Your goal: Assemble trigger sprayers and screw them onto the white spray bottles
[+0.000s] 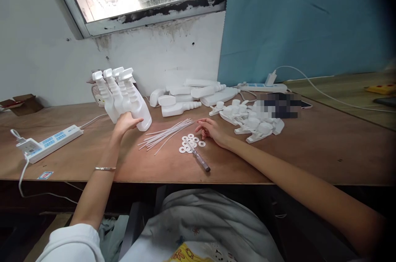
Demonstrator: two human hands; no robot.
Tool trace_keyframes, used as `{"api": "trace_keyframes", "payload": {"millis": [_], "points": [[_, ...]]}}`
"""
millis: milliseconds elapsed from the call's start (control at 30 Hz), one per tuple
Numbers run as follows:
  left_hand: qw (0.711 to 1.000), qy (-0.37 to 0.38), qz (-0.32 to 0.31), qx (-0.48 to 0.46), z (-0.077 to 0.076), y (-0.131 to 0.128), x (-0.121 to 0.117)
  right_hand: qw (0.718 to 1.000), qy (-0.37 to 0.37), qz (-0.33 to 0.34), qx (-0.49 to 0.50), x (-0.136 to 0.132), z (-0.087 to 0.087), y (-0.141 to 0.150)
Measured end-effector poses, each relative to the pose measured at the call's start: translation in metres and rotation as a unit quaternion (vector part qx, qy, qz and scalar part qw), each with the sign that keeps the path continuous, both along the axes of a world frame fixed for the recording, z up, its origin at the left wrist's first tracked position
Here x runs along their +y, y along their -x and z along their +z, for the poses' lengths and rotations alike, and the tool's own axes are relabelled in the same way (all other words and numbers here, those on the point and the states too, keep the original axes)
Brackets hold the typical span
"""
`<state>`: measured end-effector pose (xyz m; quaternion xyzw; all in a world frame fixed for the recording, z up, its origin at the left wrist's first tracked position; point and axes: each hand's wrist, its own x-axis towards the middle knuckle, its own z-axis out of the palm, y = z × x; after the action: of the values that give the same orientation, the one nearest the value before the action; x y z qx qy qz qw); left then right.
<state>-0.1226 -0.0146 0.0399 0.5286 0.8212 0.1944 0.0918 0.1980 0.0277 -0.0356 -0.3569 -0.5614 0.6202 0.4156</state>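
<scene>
Several white spray bottles (pixel 140 109) with trigger heads stand in a close group at the left. My left hand (pixel 125 122) is at the lower part of the nearest bottle, its thumb across the front; the other fingers are mostly hidden. My right hand (pixel 212 131) hovers or rests at the middle of the table, fingers loosely bent and apart, with nothing visible in them. Beside its fingertips are a bundle of thin white tubes (pixel 167 133) and a pile of white ring washers (pixel 189 142). A screwdriver (pixel 201 160) with a clear, dark-ended handle lies against the washers.
White bottles without heads (pixel 181 107) lie along the wall. Loose white trigger heads (pixel 260 126) are heaped at the right, beside a blurred-out dark object. Power strips (pixel 58 140) with plugged-in chargers and cables lie left and back right. A small cardboard box (pixel 26 104) is far left.
</scene>
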Motion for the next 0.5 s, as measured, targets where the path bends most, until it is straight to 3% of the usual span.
{"api": "trace_keyframes", "payload": {"millis": [100, 267, 500], "points": [[0.997, 0.008, -0.017, 0.069, 0.0, 0.002, 0.009, 1.0, 0.001, -0.003, -0.005, -0.001, 0.001, 0.0], [0.989, 0.006, 0.029, 0.144, -0.008, 0.006, 0.037, 1.0, -0.006, 0.006, -0.003, 0.001, -0.002, -0.001], [0.984, -0.023, 0.077, 0.16, -0.014, 0.007, 0.061, 1.0, -0.013, 0.006, -0.005, 0.002, -0.004, -0.001]]}}
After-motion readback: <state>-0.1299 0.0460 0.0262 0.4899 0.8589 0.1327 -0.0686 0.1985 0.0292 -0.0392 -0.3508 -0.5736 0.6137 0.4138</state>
